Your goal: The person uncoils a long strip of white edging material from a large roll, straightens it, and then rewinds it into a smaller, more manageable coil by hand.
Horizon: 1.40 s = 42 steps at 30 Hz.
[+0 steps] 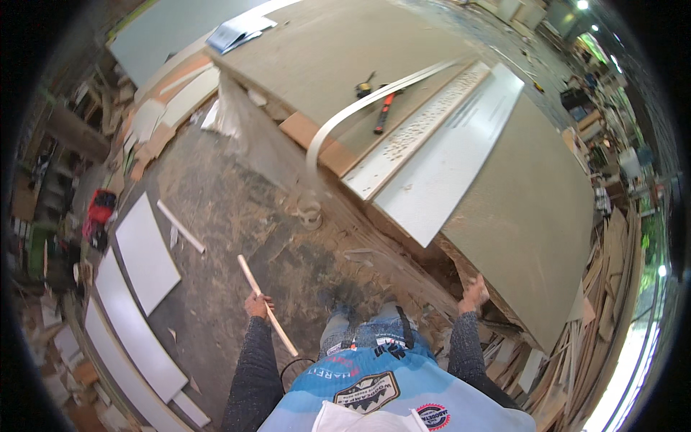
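My left hand (259,304) is closed around a thin, pale wooden stick (282,333), held slanting over the floor. At the table's near edge is my right hand (473,295), a little blurred, so its fingers do not show clearly. Next to it, the large worktable (525,252) has a greenish-brown top. A white panel (453,155) lies across the table and juts past its edge. Along its left side runs a narrow white board (417,129) strewn with many small brownish bits. A long white flexible strip (360,104) curves over the table edge and hangs down.
A red-and-black hand tool (384,114) and a yellow-and-black tape measure (363,88) lie on the table. White panels (147,252) rest on the dusty floor at left, near a red bag-like thing (101,207). Long wood offcuts (604,266) are heaped at right.
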Available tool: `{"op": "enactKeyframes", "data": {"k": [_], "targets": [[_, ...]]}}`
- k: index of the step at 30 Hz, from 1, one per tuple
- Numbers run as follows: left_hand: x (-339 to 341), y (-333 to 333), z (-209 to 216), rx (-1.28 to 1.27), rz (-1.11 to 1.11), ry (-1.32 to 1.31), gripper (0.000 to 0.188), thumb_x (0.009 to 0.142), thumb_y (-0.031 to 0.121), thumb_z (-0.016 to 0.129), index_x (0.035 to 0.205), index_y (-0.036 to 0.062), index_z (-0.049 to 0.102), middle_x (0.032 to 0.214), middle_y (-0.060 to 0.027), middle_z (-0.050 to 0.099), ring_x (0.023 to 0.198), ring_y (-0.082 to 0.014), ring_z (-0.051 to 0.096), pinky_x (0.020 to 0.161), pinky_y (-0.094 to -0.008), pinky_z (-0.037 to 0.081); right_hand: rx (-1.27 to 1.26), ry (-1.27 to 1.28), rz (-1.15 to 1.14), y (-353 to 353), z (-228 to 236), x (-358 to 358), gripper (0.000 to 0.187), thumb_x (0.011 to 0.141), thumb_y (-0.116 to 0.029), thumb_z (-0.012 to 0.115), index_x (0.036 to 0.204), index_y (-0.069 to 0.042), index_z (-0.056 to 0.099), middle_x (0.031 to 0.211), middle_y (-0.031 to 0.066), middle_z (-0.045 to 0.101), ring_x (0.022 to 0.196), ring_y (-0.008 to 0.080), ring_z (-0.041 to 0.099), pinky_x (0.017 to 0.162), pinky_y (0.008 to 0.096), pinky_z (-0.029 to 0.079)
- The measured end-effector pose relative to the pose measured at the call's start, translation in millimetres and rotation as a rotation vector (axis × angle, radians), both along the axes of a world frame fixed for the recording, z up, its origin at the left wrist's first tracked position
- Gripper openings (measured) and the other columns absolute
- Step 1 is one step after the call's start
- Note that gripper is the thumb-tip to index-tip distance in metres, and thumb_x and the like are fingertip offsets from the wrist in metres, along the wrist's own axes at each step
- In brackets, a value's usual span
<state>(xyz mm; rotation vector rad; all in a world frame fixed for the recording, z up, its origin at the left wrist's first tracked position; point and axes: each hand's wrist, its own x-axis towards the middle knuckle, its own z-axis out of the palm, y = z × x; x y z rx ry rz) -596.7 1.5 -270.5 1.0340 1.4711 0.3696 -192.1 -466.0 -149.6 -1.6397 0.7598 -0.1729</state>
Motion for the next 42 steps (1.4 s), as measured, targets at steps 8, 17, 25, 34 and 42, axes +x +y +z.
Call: {"op": "enactKeyframes", "data": {"k": [8, 17, 25, 34, 42], "targets": [[134, -85, 22, -0.010, -0.395, 0.112, 0.019, 0.096, 0.005, 0.050, 0.101, -0.0076, 0.063, 0.075, -0.0144, 0.068, 0.052, -0.0227, 0.064, 0.046, -0.0354, 0.055, 0.191, 0.041, -0.607, -247, -3, -9, 0.066, 0.090, -0.049, 0.057, 0.134, -0.001, 0.047, 0.120, 0.0171, 0.051, 0.096, 0.0257, 0.052, 0.080, 0.0420, 0.043], [198, -238, 12, 0.114, -0.869, 0.335, 0.022, 0.076, 0.006, 0.064, 0.095, -0.0029, 0.072, 0.072, -0.0187, 0.070, 0.061, -0.0256, 0.071, 0.059, -0.0395, 0.059, 0.209, 0.106, -0.532, -372, -40, 55, 0.090, 0.086, -0.060, 0.059, 0.151, -0.005, 0.030, 0.155, 0.0180, 0.028, 0.137, 0.0336, 0.033, 0.108, 0.0514, 0.031], [208, -306, 22, 0.046, -0.859, 0.299, 0.020, 0.087, 0.010, 0.062, 0.100, -0.0028, 0.070, 0.073, -0.0157, 0.070, 0.059, -0.0237, 0.071, 0.054, -0.0386, 0.059, -0.086, 0.421, -0.652, -367, 5, 45, 0.103, 0.080, -0.065, 0.064, 0.138, 0.015, 0.040, 0.139, 0.0318, 0.047, 0.124, 0.0448, 0.051, 0.106, 0.0528, 0.040], [179, -282, -27, 0.209, -0.732, 0.323, 0.023, 0.085, 0.017, 0.062, 0.095, -0.0007, 0.073, 0.076, -0.0160, 0.072, 0.066, -0.0250, 0.073, 0.063, -0.0385, 0.060, 0.140, -0.033, -0.515, -460, -47, 46, 0.104, 0.080, -0.060, 0.068, 0.142, 0.015, 0.032, 0.153, 0.0294, 0.027, 0.134, 0.0426, 0.042, 0.109, 0.0533, 0.036], [196, -296, 31, 0.129, -0.726, 0.297, 0.024, 0.085, 0.013, 0.060, 0.099, -0.0043, 0.071, 0.075, -0.0168, 0.071, 0.061, -0.0258, 0.071, 0.058, -0.0379, 0.061, -0.074, 0.343, -0.752, -436, -19, 44, 0.084, 0.092, -0.055, 0.057, 0.129, 0.020, 0.043, 0.132, 0.0324, 0.051, 0.122, 0.0418, 0.053, 0.106, 0.0487, 0.042]]}}
